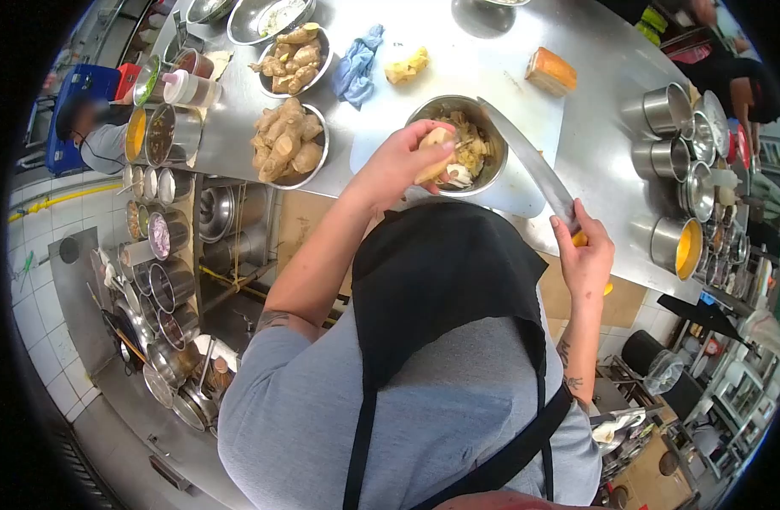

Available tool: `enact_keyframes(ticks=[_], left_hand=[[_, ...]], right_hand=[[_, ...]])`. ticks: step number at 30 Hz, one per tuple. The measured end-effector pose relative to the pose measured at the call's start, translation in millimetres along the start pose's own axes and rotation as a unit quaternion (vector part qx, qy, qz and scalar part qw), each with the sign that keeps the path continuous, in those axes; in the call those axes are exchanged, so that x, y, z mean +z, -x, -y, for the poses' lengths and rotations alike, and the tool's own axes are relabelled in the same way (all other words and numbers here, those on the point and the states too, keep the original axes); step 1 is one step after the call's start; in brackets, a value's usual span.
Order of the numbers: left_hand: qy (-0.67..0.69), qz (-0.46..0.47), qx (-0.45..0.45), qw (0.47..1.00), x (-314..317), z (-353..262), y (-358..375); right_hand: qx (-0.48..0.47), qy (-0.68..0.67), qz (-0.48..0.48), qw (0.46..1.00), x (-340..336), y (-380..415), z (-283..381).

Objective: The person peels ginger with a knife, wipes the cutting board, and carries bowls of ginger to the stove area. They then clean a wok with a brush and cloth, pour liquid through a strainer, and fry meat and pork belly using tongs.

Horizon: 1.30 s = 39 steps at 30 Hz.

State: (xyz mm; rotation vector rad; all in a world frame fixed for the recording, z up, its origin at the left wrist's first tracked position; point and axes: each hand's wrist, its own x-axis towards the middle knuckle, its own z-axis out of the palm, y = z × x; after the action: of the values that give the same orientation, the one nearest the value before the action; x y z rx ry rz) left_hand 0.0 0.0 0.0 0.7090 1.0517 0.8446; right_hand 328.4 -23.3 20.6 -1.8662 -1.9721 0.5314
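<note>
The left hand [398, 166] is gripping a ginger piece [434, 149] over the steel bowl [492, 174] on the counter [594, 144]; the right hand [585, 255] is clenching a long knife [526, 157]. The blade, sitting near the fingers, could probably nick them.

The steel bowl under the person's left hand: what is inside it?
The steel bowl holds pale peelings or cut pieces of ginger. The left hand, gripping a ginger piece, covers the bowl's near left part, so that stays unseen.
</note>
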Motion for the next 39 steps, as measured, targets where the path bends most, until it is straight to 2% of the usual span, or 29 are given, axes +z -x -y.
enact_keyframes(ticks=[2, 5, 8, 11, 14, 17, 23, 26, 29, 32, 35, 39], left_hand=[[0.016, -0.007, -0.002, 1.000, -1.8, -3.5, 1.8], [-0.005, 0.051, 0.027, 0.998, 6.2, -15.9, 11.1], [-0.003, 0.085, 0.063, 0.994, 9.1, -13.2, 8.3], [0.010, 0.054, 0.118, 0.991, 12.3, -9.1, 2.6], [0.020, 0.044, 0.119, 0.992, 10.5, -13.0, 5.0], [0.009, 0.025, 0.142, 0.989, 8.2, -11.1, 3.3], [-0.002, 0.030, 0.117, 0.993, 9.3, -19.3, 9.3], [-0.063, 0.009, 0.163, 0.985, 9.2, -15.3, 6.2], [-0.089, -0.002, 0.174, 0.981, 11.3, -20.3, 9.5], [-0.087, -0.016, 0.143, 0.986, 14.0, -21.4, 12.5], [-0.143, -0.034, 0.179, 0.973, 14.9, -20.0, 13.6], [-0.166, -0.066, 0.184, 0.966, 19.2, -19.3, 13.4]], right_hand=[[-0.001, 0.038, -0.014, 0.999, -5.6, -0.1, 10.7], [-0.025, 0.057, -0.030, 0.998, -8.1, 0.1, 17.7], [-0.021, 0.007, -0.034, 0.999, -7.3, -2.4, 12.8], [-0.041, -0.042, -0.005, 0.998, -12.6, -3.4, 6.9], [-0.103, -0.050, 0.019, 0.993, -17.2, -1.4, 6.7], [-0.121, -0.049, 0.028, 0.991, -19.0, -1.6, 10.1], [-0.126, -0.042, 0.035, 0.990, -17.9, -2.4, 10.2], [-0.130, -0.042, 0.019, 0.990, -16.0, -0.7, 10.0], [-0.115, -0.055, 0.015, 0.992, -13.7, 1.8, 10.8], [-0.121, -0.046, 0.012, 0.992, -11.4, 3.5, 10.1], [-0.121, -0.035, 0.016, 0.992, -9.9, 5.2, 7.4], [-0.120, -0.048, 0.005, 0.992, -9.1, 6.2, 8.4]])
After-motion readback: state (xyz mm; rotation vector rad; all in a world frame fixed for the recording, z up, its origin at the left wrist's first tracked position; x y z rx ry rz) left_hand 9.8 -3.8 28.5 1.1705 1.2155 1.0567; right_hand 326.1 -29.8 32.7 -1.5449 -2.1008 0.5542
